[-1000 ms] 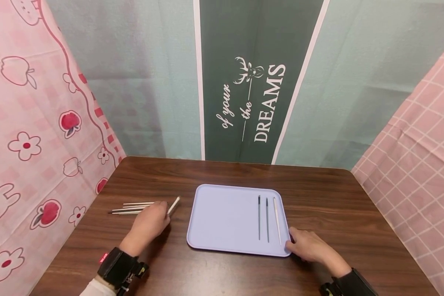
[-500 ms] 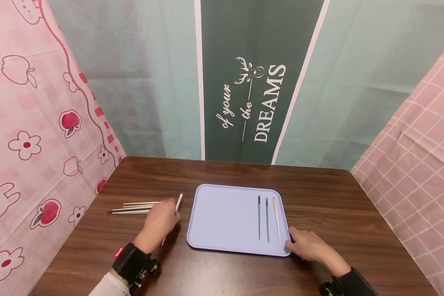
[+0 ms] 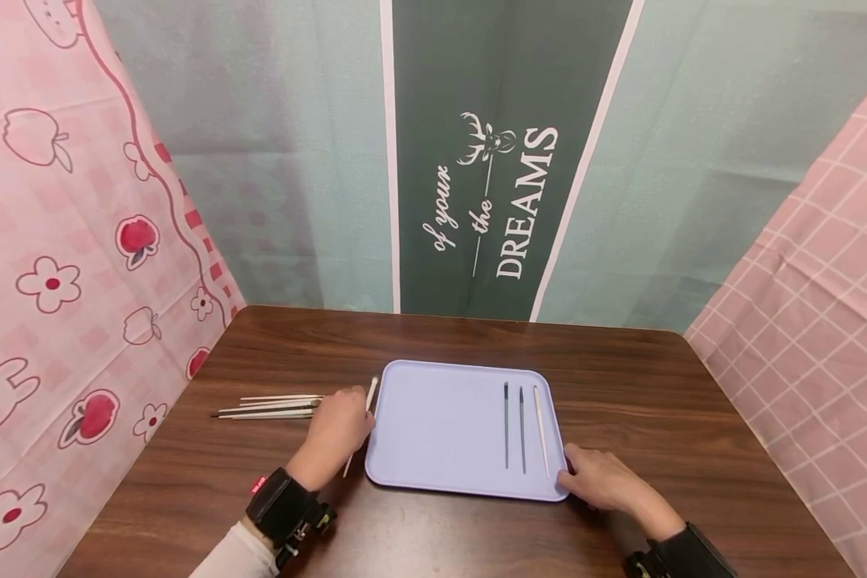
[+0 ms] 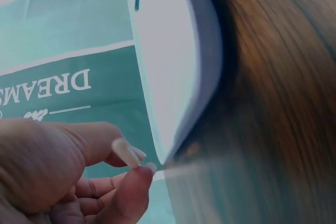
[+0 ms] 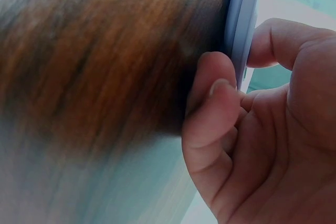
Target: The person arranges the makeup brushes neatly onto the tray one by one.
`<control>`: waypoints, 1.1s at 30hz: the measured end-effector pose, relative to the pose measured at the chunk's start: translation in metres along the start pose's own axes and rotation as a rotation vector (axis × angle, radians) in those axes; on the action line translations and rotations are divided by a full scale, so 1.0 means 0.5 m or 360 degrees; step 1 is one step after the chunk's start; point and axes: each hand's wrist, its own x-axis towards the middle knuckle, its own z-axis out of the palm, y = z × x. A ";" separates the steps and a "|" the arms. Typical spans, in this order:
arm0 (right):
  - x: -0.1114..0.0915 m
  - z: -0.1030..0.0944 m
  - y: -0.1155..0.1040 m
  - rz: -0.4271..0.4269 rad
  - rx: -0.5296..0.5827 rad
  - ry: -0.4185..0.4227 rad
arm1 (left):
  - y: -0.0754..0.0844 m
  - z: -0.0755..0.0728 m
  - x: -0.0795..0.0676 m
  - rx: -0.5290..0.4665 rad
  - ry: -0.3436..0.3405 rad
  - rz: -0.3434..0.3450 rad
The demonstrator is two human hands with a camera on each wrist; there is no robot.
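Note:
My left hand pinches a slim white paintbrush between thumb and fingers, just off the left edge of the lavender tray. In the left wrist view, the paintbrush's pale end sticks out past the fingertips, near the tray's corner. On the right, my right hand grips the tray's near right corner, and the right wrist view has the rim between thumb and curled fingers. Three thin brushes lie at the tray's right side: two dark ones and a white one.
Several more brushes lie in a loose bundle on the brown wooden table, left of my left hand. A green curtain with lettering hangs behind the table, and pink patterned cloth hangs at both sides.
My left hand has moved right with the paintbrush, away from the bundle and up to the tray's left edge. The right hand and tray have stayed in place.

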 end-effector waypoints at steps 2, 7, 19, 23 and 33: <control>0.000 0.000 0.001 0.0003 0.0002 -0.0007 | 0.009 0.002 0.003 -0.0016 -0.0020 -0.0003; 0.001 0.000 0.002 0.0010 0.0001 -0.0008 | 0.033 0.008 0.013 -0.0043 -0.0086 -0.0047; 0.002 0.001 -0.002 0.0013 0.0003 -0.0031 | 0.071 0.026 0.023 -0.0029 -0.0107 0.0023; 0.001 -0.002 -0.002 0.0017 0.0006 -0.0037 | 0.088 0.030 0.027 -0.0023 -0.0070 0.0093; 0.003 -0.002 0.002 0.0018 -0.0007 -0.0025 | 0.148 0.047 0.057 -0.0088 -0.0122 0.0167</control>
